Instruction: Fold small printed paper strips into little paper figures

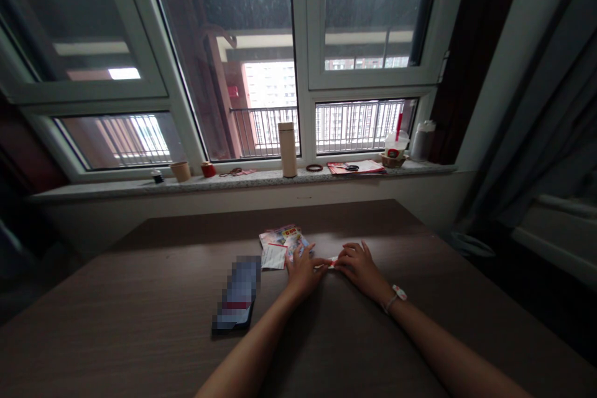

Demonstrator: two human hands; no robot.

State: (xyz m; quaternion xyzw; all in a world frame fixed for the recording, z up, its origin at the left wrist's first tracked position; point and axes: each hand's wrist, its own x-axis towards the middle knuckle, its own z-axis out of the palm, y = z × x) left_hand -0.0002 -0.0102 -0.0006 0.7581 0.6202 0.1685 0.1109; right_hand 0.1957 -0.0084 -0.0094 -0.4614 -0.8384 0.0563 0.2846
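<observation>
A broad window [242,6] lights a brown worktop [140,298], its dark, bare surface running down toward the wearer of the camera. On it lies a phone [237,292], its screen blurred out, left of the person's two forearms. Beyond the phone, a small heap of printed leaflets [293,236] rests flat, with a pale slip [273,256] on its near side. The left hand [304,270] is beside the heap, some fingers spread over its right edge, the thumb and forefinger drawn together on a strip [333,262]; the right hand [361,264] faces it, fingers bent and tips brought in on the opposite end. Both appear to pinch the piece, though the grip's underside is hidden. The strip, red and white and mostly covered, sits between the two hands, at or just above the worktop. It looks like paper, and so should prove feather-light, limp along its length, a little stiffer wherever it is doubled, and liable to crease or tear under a hard pull. The likeliest hold is a light pinch at each end, thumb below and fingertip above, leaving the middle free.
</observation>
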